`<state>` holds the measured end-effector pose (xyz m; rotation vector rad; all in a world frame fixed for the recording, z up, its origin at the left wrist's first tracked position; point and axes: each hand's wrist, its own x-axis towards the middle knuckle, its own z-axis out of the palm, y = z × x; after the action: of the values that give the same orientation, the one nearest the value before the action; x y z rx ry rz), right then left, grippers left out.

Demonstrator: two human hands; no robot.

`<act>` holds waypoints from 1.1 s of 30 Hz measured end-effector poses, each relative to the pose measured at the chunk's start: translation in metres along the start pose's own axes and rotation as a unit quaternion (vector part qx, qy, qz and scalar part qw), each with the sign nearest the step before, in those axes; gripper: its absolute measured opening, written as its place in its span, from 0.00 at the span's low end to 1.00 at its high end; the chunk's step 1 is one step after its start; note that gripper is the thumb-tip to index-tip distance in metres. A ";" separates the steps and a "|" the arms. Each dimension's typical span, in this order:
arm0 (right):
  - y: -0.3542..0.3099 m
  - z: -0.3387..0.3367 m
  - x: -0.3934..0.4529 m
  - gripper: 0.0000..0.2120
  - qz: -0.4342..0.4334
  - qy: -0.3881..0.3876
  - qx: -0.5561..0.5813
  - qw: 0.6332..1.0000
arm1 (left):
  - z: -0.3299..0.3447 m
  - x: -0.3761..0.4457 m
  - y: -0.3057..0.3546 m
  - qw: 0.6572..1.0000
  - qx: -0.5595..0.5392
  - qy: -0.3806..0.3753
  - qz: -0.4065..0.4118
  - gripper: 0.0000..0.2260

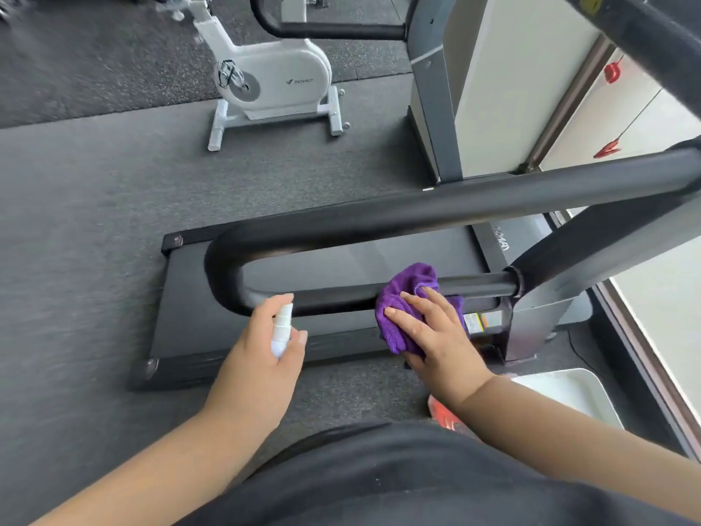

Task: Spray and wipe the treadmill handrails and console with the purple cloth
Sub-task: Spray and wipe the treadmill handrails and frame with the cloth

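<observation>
Evidently sharing the work, the right hand [432, 328] presses the purple cloth [407, 298] with flat, spread fingers onto the handrail [341, 299], while the left hand [261, 343] beside it curls around the spray bottle [281, 330], nozzle aimed railward.

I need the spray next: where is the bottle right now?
In the head view, the small white spray bottle is held in the left hand, left of the purple cloth, close to the curved end of the black handrail.
</observation>
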<state>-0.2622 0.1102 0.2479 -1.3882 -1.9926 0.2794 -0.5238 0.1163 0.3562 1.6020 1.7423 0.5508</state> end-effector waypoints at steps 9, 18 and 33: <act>-0.042 0.003 0.007 0.32 -0.087 -0.121 0.043 0.988 | 0.000 0.021 -0.003 0.991 0.116 -0.029 0.060 0.18; -0.048 -0.010 -0.011 0.30 -0.058 -0.178 0.048 0.981 | 0.012 0.039 0.003 0.983 0.157 -0.064 0.065 0.14; -0.011 -0.038 -0.030 0.29 -0.006 -0.184 0.091 0.979 | 0.053 0.041 0.047 0.976 0.178 -0.067 0.103 0.15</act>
<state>-0.2400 0.0718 0.2701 -1.2753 -2.2045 0.7409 -0.4523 0.1558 0.3462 2.0358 1.6494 0.2255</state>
